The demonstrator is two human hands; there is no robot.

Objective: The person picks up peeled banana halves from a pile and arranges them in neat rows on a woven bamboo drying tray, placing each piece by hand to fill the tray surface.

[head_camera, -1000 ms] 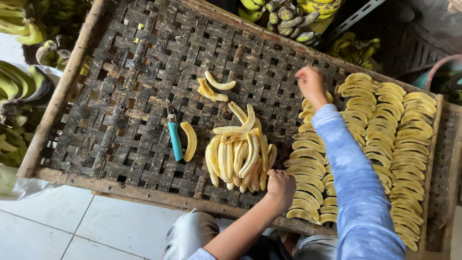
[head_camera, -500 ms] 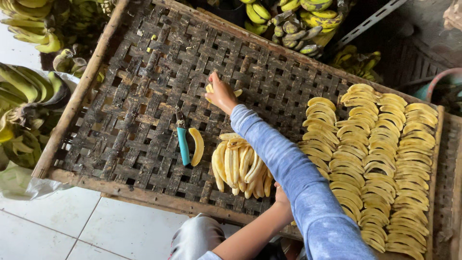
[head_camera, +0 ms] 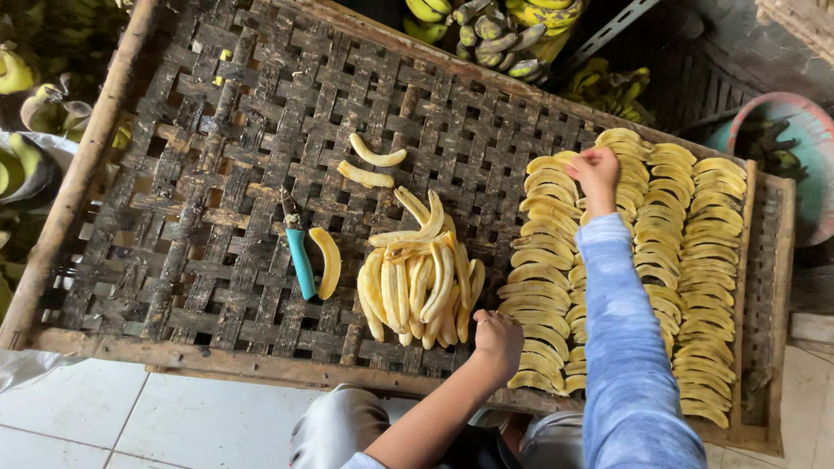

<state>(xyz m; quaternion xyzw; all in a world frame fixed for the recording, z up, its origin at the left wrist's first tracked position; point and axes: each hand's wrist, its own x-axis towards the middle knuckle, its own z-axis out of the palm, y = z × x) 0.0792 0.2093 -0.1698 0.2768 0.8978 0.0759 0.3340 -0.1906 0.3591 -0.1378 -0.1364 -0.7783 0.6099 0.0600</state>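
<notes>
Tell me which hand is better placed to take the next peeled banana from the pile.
Left: the left hand sits beside the pile of peeled bananas; the right hand reaches over the laid rows, farther away.

Rows of peeled banana halves (head_camera: 686,260): pale yellow, curved, laid flat and overlapping in several tidy columns on the right part of the woven bamboo tray (head_camera: 217,174). The right hand (head_camera: 598,169) rests on the top of the second column from the left.

Loose pile of peeled banana pieces (head_camera: 417,278): same colour, unsorted, lying mostly lengthwise at tray centre, a few crossed on top. The left hand (head_camera: 497,339), closed loosely, sits at the pile's lower right edge, touching or just beside it; contact cannot be confirmed.
</notes>
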